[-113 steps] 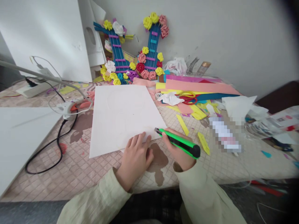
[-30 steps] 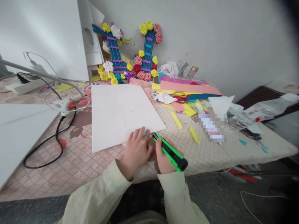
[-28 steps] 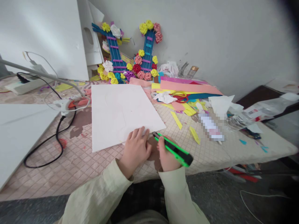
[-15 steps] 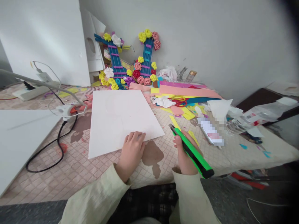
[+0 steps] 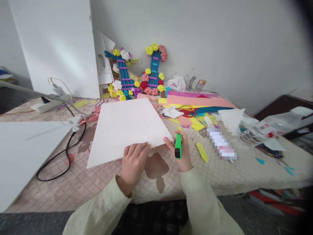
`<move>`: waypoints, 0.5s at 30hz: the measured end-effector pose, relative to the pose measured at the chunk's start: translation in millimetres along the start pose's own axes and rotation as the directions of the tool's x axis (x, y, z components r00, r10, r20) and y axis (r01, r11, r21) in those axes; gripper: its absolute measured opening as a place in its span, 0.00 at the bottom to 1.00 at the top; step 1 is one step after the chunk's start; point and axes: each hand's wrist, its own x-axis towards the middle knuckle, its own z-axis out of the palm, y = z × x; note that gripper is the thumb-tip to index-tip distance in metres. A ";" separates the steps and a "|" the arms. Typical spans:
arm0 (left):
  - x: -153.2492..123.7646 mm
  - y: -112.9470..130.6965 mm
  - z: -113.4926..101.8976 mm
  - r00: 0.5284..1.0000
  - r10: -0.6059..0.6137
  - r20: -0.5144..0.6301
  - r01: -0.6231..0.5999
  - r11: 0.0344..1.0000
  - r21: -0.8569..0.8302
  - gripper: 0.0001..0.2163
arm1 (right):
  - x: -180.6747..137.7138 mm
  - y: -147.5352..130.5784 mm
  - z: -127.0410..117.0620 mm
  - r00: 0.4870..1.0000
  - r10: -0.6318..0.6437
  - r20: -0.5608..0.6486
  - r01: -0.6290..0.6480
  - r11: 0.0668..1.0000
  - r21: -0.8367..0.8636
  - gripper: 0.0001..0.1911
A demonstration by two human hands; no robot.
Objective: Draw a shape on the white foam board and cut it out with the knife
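A white board (image 5: 124, 124) lies flat on the patterned tablecloth in front of me. My left hand (image 5: 134, 161) holds its near edge, the fingers bent together over the top; the thumb is mostly hidden. At the board's right front corner, my right hand (image 5: 182, 151) touches the edge with its thumb. That hand is closed on a green utility knife (image 5: 178, 147), whose black butt end points toward me. The blade end is hidden by the hand.
Paper-flower decorations (image 5: 153, 71) lean at the back wall. Coloured paper strips (image 5: 195, 99) and scissors (image 5: 188, 111) lie behind the board. On the right are a phone (image 5: 222, 143) and a plastic bottle (image 5: 271, 129). Another white board (image 5: 29, 147) and a black cable (image 5: 65, 151) lie left.
My right hand has moved left to the board's corner, turning the knife so its butt faces me. The board has shifted slightly left and turned a little. My left hand stays at its near edge.
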 end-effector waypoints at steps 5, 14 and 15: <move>-1.8 0.7 -3.2 0.999 0.002 -0.034 -0.003 1.000 -0.013 0.11 | -4.6 2.1 9.4 1.000 0.005 0.009 -0.006 0.987 0.160 0.30; -2.4 5.3 -6.2 0.999 0.020 -0.042 -0.022 0.999 -0.042 0.12 | -2.0 2.7 1.7 0.999 -0.049 -0.016 0.050 0.994 0.098 0.29; -2.4 5.1 -5.3 0.999 0.021 -0.039 -0.022 0.999 -0.041 0.12 | -2.3 2.5 1.9 0.999 -0.047 -0.016 0.049 0.993 0.108 0.29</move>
